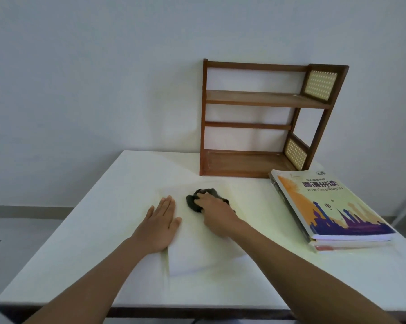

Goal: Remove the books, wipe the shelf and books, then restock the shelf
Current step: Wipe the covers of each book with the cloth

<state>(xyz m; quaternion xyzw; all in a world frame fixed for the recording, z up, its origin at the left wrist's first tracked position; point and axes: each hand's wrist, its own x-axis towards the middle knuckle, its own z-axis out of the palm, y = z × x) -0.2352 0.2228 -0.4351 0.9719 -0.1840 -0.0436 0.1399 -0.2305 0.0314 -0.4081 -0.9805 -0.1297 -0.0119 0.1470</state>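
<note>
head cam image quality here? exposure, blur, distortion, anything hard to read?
Head view: dim, flat light with a soft shadow behind the shelf; wide-angle bending at the table edges; the white book under the left hand nearly blends into the tabletop; the cloth in the right hand is a dark, detail-less blob; the cover of the stacked books is soft.

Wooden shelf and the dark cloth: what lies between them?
Nothing: in the head view only bare white tabletop separates the wooden shelf from the dark cloth held by the right hand.
</note>
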